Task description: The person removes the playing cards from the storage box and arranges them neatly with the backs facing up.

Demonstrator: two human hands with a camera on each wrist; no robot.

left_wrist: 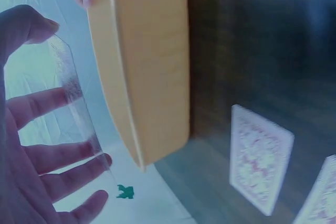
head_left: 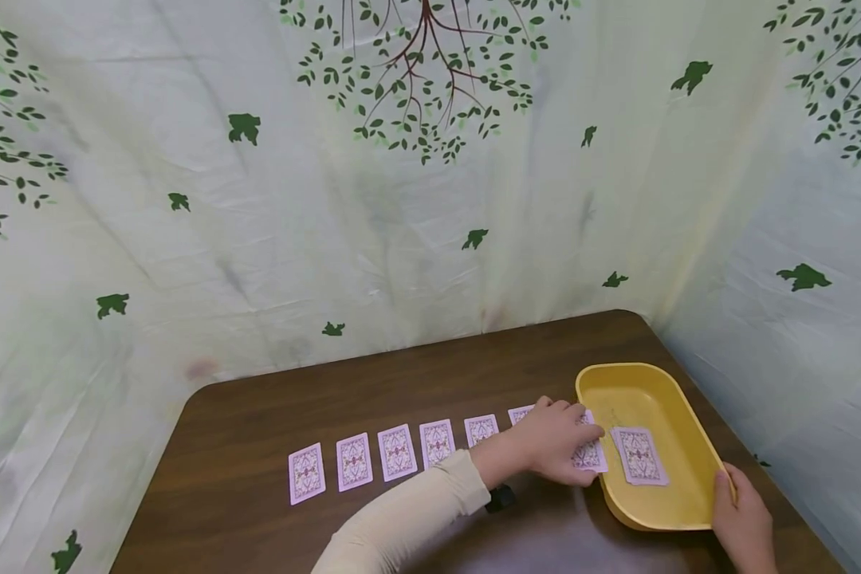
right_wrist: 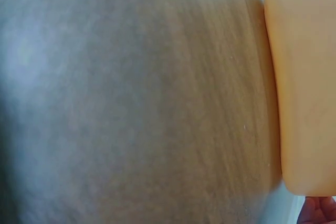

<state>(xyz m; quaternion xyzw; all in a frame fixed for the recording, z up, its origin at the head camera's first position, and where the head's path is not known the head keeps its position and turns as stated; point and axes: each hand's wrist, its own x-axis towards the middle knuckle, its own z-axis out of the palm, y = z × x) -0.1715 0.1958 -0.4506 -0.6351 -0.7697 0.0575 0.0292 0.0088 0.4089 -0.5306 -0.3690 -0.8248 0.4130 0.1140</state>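
Observation:
In the head view, my left hand [head_left: 556, 442] holds a playing card [head_left: 590, 456] with a purple-patterned back at the left rim of a yellow tray [head_left: 638, 395]. The left wrist view shows that card [left_wrist: 73, 85] between the thumb and the spread fingers, beside the tray's side wall [left_wrist: 157, 66]. My right hand [head_left: 745, 514] grips the tray's near right corner. Inside the tray lies a small, slightly fanned pile of cards [head_left: 640, 456], backs up. In the right wrist view, fingertips [right_wrist: 315, 211] show under the tray's edge [right_wrist: 307, 87].
Several cards lie backs up in a spaced row left of the tray, from the leftmost card [head_left: 306, 473] to one card [head_left: 520, 413] partly hidden behind my left hand. The brown wooden table [head_left: 402, 371] meets a leaf-printed curtain [head_left: 402, 271] at the back.

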